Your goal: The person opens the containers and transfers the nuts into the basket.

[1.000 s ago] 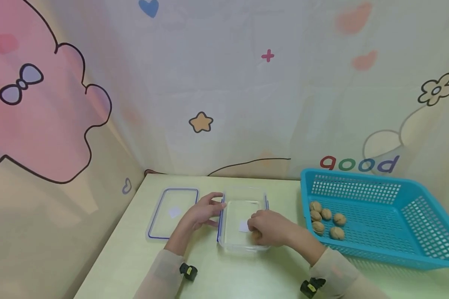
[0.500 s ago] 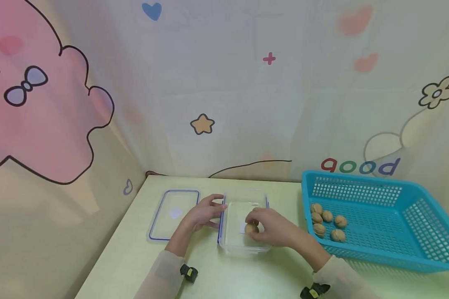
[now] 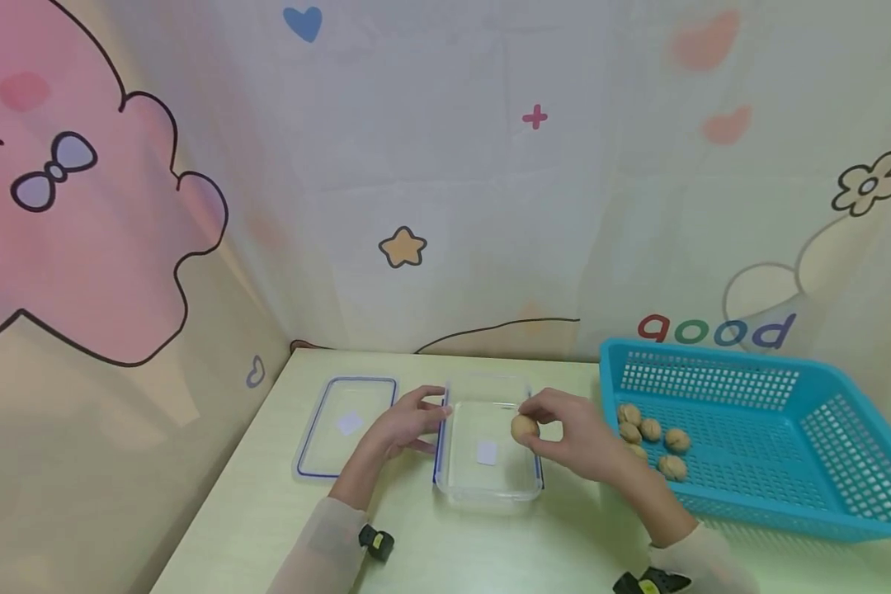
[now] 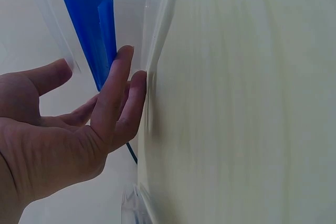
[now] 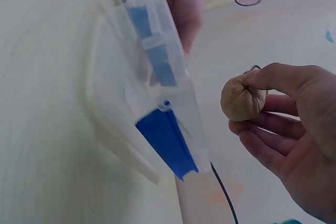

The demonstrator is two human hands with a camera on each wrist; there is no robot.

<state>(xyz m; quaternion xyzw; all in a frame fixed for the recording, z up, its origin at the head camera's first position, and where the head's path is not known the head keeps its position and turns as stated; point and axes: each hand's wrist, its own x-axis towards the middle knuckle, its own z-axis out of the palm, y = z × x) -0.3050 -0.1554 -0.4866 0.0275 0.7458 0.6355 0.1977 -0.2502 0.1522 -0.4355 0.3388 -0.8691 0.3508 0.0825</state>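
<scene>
In the head view, my right hand (image 3: 579, 433) pinches a walnut (image 3: 524, 429) between thumb and fingers, over the right rim of a clear plastic food container (image 3: 490, 495). The right wrist view shows this walnut (image 5: 242, 100) held higher than the container's blue latch (image 5: 167, 142). On the container's left side, my left hand (image 3: 408, 422) rests its fingers, loosely extended, against the wall. Its fingertips touch beside a blue latch (image 4: 94, 30) in the left wrist view, with the thumb near the rim. A white square patch (image 3: 487, 452) shows at the container's bottom.
A clear lid with a blue seal (image 3: 327, 450) lies on the table (image 3: 230, 520) left of the container. To the right stands a blue plastic basket (image 3: 757, 421) with several walnuts (image 3: 677, 440) at its left end. A printed cloth (image 3: 475, 206) hangs behind.
My right hand has lifted the walnut from low inside the container and moved it right, up to the right rim. The left hand has stayed at the container's left side.
</scene>
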